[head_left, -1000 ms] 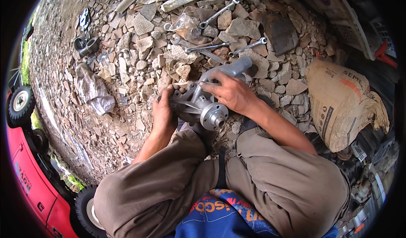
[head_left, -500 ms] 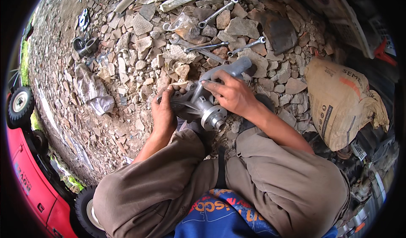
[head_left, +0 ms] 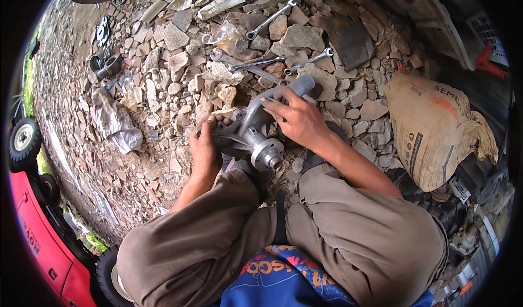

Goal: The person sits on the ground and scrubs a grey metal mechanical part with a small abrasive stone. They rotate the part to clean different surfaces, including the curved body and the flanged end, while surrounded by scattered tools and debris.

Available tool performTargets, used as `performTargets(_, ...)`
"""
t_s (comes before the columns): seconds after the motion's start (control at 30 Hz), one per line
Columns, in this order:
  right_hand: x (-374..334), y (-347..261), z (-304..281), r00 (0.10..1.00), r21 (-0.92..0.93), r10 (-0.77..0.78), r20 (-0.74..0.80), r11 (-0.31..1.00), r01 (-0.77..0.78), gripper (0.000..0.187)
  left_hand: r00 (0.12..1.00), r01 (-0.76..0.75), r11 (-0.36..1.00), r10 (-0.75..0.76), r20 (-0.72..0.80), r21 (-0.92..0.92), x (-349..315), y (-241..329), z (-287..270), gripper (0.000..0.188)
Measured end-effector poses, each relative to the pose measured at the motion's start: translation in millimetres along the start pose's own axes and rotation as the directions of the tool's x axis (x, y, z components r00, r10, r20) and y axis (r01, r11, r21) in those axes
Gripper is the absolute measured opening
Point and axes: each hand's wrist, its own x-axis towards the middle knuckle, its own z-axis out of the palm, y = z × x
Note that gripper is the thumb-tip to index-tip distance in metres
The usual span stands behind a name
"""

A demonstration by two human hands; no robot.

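Between my knees, above the stones, I hold a grey cast-metal water pump (head_left: pixel 249 135). Its curved pipe points up and to the right, and the round flanged hub faces toward me. My left hand (head_left: pixel 205 153) is closed on the pump's left side, thumb on top and the other fingers mostly hidden beneath. My right hand (head_left: pixel 299 120) curls over the pipe, its index finger lying along the metal. Beyond the pump lie several wrenches on the rubble: one combination wrench (head_left: pixel 271 19), another (head_left: pixel 309 60), and a larger, duller one (head_left: pixel 248 67).
A torn brown paper sack (head_left: pixel 430 132) stands at the right. To the left lie a crumpled pale cloth (head_left: pixel 115 122) and dark ring-shaped parts (head_left: pixel 106 64). A clear plastic bag (head_left: pixel 233 38) sits by the wrenches. A red vehicle (head_left: pixel 46 241) is at the far left.
The whole view has shifted slightly, so the scene sits a little further left. Both hands keep their hold on the water pump, with hardly any movement of the fingers.
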Motion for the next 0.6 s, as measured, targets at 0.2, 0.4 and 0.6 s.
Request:
performTargets(0.2,1.2,37.2,-30.4,0.941,0.091,0.282,-0.188,0.959,-0.269,0.026,0.961,-0.23,0.935,0.174,0.217,0.271,7.3,-16.5,-29.0,0.022)
performTargets(0.4,-30.3,60.8,-12.9,0.798,0.369,0.532,-0.283,0.828,-0.422,0.041,0.984,-0.152,0.949,0.12,0.128,0.276,-16.3,8.3,-0.1,0.022)
performTargets(0.6,-39.3,54.8,14.6,0.748,0.523,0.588,-0.309,0.762,-0.382,0.044,0.876,-0.131,0.909,-0.081,0.476,0.395,-12.9,42.0,-1.8,0.056)
